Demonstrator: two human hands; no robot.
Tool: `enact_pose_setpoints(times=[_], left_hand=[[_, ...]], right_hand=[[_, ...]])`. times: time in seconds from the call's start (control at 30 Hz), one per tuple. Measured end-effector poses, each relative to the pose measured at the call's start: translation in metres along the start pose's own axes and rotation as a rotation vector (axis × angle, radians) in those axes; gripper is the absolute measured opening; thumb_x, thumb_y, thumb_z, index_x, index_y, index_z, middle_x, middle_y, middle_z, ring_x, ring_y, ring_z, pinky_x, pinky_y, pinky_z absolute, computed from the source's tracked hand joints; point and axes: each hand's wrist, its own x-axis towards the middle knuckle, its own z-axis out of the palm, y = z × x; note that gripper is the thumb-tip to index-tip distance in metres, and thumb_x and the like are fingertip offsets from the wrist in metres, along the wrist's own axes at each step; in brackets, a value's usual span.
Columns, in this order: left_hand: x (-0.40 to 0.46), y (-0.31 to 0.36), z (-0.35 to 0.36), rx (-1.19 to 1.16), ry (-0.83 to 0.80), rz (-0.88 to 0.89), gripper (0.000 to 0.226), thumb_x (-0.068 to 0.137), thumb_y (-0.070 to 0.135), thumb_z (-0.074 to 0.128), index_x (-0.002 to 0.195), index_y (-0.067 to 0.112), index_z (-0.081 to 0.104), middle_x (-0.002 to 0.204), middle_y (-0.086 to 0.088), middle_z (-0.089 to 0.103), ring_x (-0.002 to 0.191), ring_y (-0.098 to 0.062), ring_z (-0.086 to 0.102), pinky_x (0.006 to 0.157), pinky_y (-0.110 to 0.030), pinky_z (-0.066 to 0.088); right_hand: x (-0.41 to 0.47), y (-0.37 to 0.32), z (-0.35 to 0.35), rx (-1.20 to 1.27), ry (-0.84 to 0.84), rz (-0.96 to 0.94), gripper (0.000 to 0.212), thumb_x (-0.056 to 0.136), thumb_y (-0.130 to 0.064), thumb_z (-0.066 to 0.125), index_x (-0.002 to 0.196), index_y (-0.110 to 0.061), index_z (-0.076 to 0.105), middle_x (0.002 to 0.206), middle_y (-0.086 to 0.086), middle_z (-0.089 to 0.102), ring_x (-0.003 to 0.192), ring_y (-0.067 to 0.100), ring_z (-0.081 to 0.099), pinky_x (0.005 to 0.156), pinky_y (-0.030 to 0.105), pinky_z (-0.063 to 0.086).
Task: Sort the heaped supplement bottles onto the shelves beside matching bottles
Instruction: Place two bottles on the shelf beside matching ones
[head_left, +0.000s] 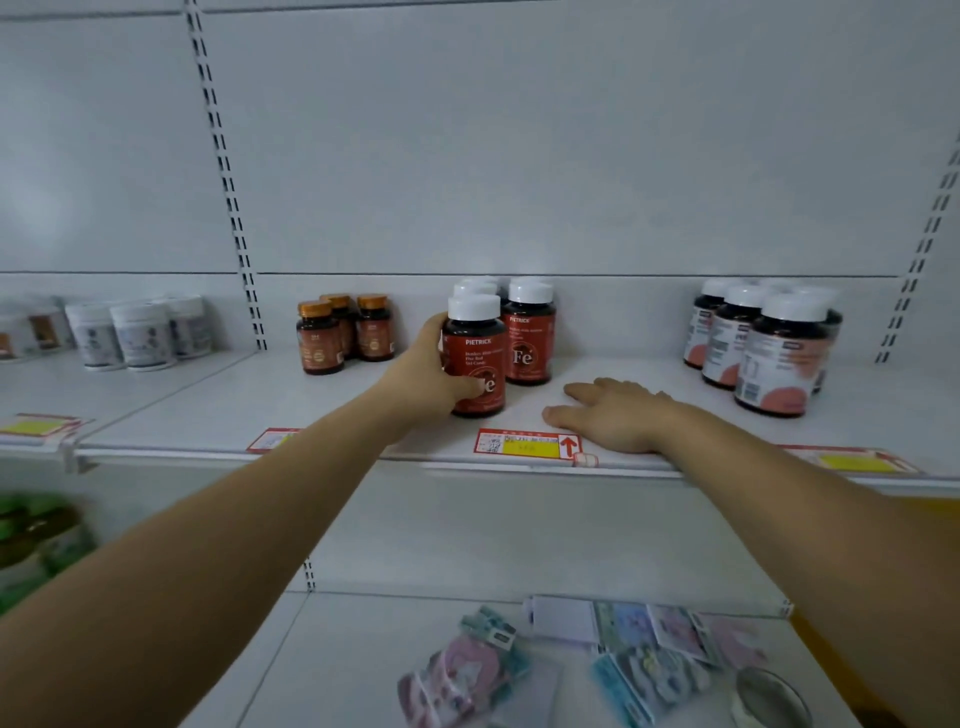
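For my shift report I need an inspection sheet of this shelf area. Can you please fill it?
Surface: white shelf, price tags on its front edge.
Job's things: red Fe bottle at the front of matching bottles.
Clutter: loose packets on the lower shelf.
Grippers: left hand grips the red Fe bottle; right hand rests flat on the shelf.
Cables: nothing seen.
Surroundings: orange-capped bottles, pink-labelled bottles, white jars.

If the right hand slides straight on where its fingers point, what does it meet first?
Probably the front red Fe bottle that the left hand holds; the right hand lies flat, fingers pointing left toward it. Depth is uncertain.
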Motion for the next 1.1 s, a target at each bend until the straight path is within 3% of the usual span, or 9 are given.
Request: enact_pose_setpoints(times=[0.17,0.3,0.43,0.5,0.63,0.77,0.87,1.1], left_hand=[[0.011,-0.001,0.004,0.047,0.025,-0.021,0.084,0.086,0.009,0.066,0.149,0.027,0.014,0.138,-0.004,0.047,0.108,-0.012,0.046,0.095,-0.031,0.039],[0.018,0.001,0.004,0.052,0.004,-0.056,0.087,0.086,0.007,0.065,0.150,0.028,0.010,0.143,-0.005,0.044,0.120,-0.017,0.046,0.099,-0.035,0.038],[0.016,-0.002,-0.005,0.118,-0.049,-0.119,0.102,0.084,0.023,0.070,0.150,0.034,-0.006,0.153,-0.004,0.030,0.134,-0.023,0.038,0.103,-0.036,0.034],[0.011,-0.002,-0.016,0.202,-0.060,-0.123,0.101,0.083,0.033,0.070,0.150,0.035,-0.006,0.156,-0.003,0.023,0.138,-0.025,0.033,0.107,-0.040,0.031],[-0.012,-0.003,-0.056,0.414,-0.107,-0.055,0.088,0.083,0.043,0.067,0.151,0.033,0.011,0.155,0.002,0.025,0.138,-0.022,0.033,0.111,-0.037,0.029],[-0.051,-0.012,-0.120,0.600,-0.109,-0.019,0.074,0.086,0.043,0.063,0.148,0.032,0.024,0.152,0.003,0.032,0.135,-0.019,0.036,0.106,-0.030,0.028],[-0.089,-0.032,-0.182,0.721,-0.093,-0.034,0.070,0.087,0.044,0.061,0.146,0.032,0.026,0.152,0.004,0.031,0.136,-0.018,0.035,0.106,-0.030,0.028],[-0.195,-0.116,-0.348,0.843,0.022,-0.217,0.069,0.087,0.042,0.062,0.146,0.029,0.029,0.153,0.003,0.030,0.136,-0.018,0.034,0.109,-0.030,0.028]], right_hand=[[0.000,0.001,0.001,0.006,0.020,-0.008,0.079,0.081,-0.080,0.030,0.149,-0.039,0.023,0.159,-0.001,0.018,0.145,0.028,0.017,0.115,0.052,0.013],[0.002,0.002,0.000,0.027,0.032,0.002,0.080,0.080,-0.080,0.034,0.148,-0.039,0.025,0.158,-0.001,0.021,0.143,0.028,0.021,0.114,0.050,0.015],[-0.001,0.002,-0.007,0.162,0.025,-0.004,0.083,0.079,-0.076,0.045,0.147,-0.032,0.032,0.156,0.001,0.028,0.141,0.026,0.030,0.115,0.043,0.023],[-0.008,-0.004,-0.021,0.260,0.107,-0.022,0.081,0.082,-0.068,0.052,0.147,-0.023,0.035,0.153,0.004,0.034,0.137,0.026,0.037,0.111,0.036,0.031],[-0.019,-0.041,-0.063,0.199,0.371,-0.102,0.070,0.086,-0.058,0.055,0.141,-0.019,0.041,0.144,0.010,0.046,0.127,0.029,0.046,0.095,0.034,0.038],[-0.020,-0.123,-0.082,0.179,0.450,-0.220,0.072,0.084,-0.061,0.054,0.143,-0.022,0.039,0.147,0.007,0.042,0.131,0.028,0.041,0.101,0.037,0.037],[-0.025,-0.214,-0.074,0.174,0.377,-0.338,0.071,0.085,-0.061,0.053,0.143,-0.023,0.038,0.149,0.005,0.040,0.133,0.026,0.040,0.103,0.035,0.036],[-0.049,-0.460,-0.015,0.120,0.221,-0.603,0.067,0.085,-0.061,0.053,0.139,-0.022,0.043,0.143,0.005,0.046,0.126,0.026,0.045,0.094,0.034,0.038]])
